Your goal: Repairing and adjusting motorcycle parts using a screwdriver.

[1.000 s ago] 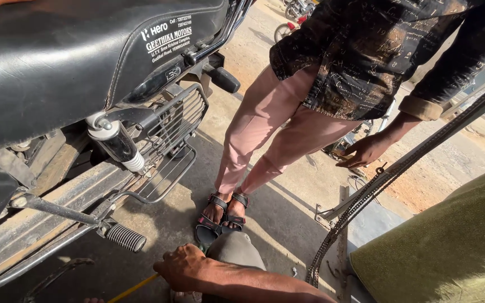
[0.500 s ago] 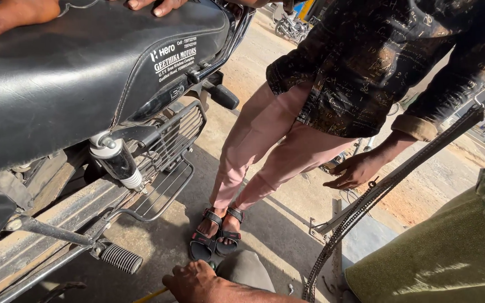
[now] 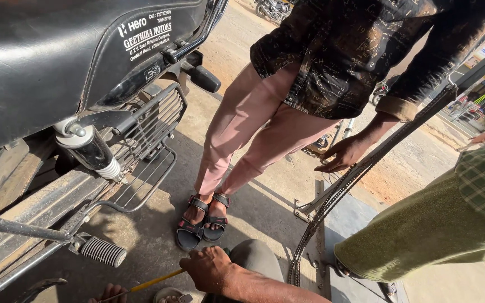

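Head view looks down past the black vinyl motorcycle seat (image 3: 57, 62) to the ground beside the bike. Your right hand (image 3: 209, 268) sits low in the frame, knuckles up, fingers curled closed around the end of a thin yellow-handled tool (image 3: 151, 282) that runs leftward along the concrete, likely held flat to reach under the machine. Your left hand (image 3: 108, 293) barely shows at the bottom edge; you cannot tell whether it grips anything. The ribbed rubber footpeg (image 3: 103, 251) juts out just above the tool. A bystander in pink trousers (image 3: 242, 129) and black strapped sandals (image 3: 200, 224) stands close by, one hand resting on a slanted metal bar with a chain (image 3: 332, 188).
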